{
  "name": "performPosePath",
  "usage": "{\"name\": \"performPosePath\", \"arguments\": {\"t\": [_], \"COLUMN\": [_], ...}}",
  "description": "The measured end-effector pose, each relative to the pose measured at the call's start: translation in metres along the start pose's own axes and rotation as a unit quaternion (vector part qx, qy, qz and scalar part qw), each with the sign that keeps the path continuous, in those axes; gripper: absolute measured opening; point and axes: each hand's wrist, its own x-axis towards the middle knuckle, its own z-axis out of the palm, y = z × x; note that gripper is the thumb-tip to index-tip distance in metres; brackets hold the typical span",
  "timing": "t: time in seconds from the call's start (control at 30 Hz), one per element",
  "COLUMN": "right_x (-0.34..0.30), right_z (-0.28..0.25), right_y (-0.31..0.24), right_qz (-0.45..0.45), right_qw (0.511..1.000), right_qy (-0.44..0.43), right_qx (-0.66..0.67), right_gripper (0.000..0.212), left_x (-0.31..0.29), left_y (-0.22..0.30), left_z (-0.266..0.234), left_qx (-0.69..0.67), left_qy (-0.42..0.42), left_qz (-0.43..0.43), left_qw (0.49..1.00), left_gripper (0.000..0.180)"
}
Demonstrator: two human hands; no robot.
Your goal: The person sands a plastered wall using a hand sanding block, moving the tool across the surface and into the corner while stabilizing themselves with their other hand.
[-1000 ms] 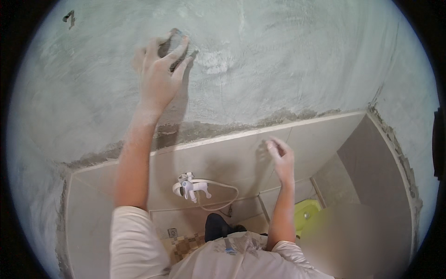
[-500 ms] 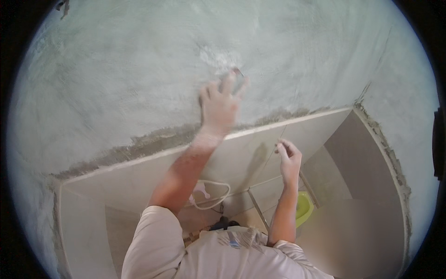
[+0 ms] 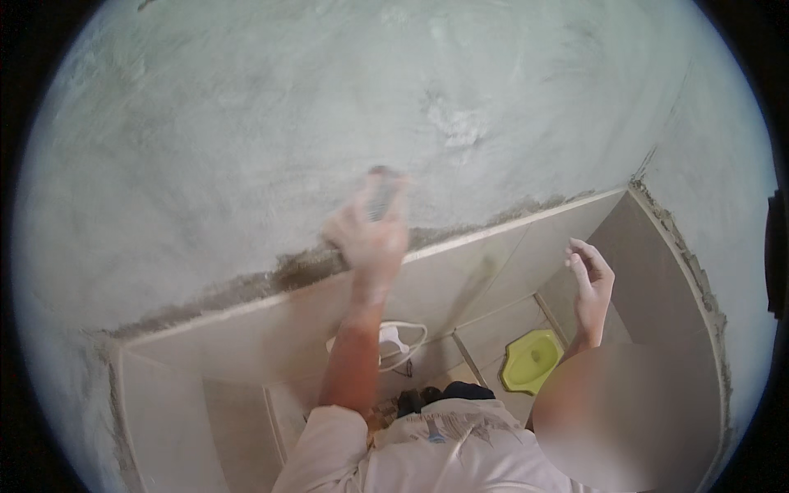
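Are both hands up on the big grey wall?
No, only the left hand is up there, with a dark object; the right hand is raised apart from it, in front of the tiles.

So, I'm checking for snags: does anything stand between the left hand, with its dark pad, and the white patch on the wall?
Nothing visible does. Only grey wall shows between the left hand, its dark pad blurred, and the white patch up to its right.
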Motion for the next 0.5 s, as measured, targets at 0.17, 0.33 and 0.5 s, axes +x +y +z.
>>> {"name": "performPosePath", "arguments": {"t": [0.17, 0.33, 0.5], "right_x": [-0.017, -0.017, -0.001], "right_z": [0.041, 0.092, 0.118], "right_y": [-0.009, 0.014, -0.028], "right_qz": [0.007, 0.016, -0.047], "right_qw": [0.982, 0.967, 0.928], "right_qy": [-0.163, -0.231, -0.334], "right_qx": [0.097, 0.107, 0.159], "right_gripper": [0.025, 0.029, 0.056], "left_x": [0.048, 0.01, -0.032], "left_y": [-0.075, -0.053, 0.044], "left_z": [-0.065, -0.068, -0.041], "left_qx": [0.018, 0.018, -0.116], "left_qy": [0.201, 0.079, -0.092], "left_qz": [-0.152, -0.12, -0.102], "left_qw": [0.968, 0.989, 0.984], "left_gripper": [0.045, 0.056, 0.067]}}
